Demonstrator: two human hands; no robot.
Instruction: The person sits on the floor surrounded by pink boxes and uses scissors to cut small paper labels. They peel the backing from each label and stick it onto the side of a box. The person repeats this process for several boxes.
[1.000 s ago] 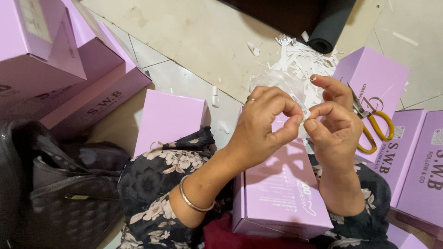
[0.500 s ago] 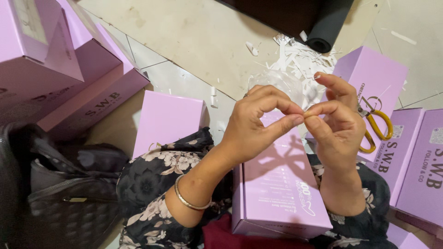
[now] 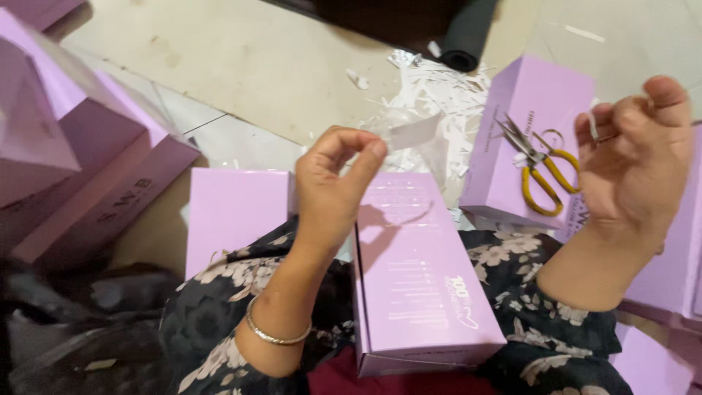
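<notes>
Our left hand (image 3: 338,186) has its grip pinched together on a small clear strip of tape (image 3: 411,134), held just above the lilac box (image 3: 417,271) lying on our lap, while our right hand (image 3: 635,157) hangs open and empty, fingers spread, well off to the right. Beside that hand, yellow-handled scissors (image 3: 540,167) rest on another lilac box (image 3: 526,139). Behind lie white paper scraps (image 3: 431,95) on the floor (image 3: 241,66), and more lilac boxes (image 3: 88,168) are stacked at left.
</notes>
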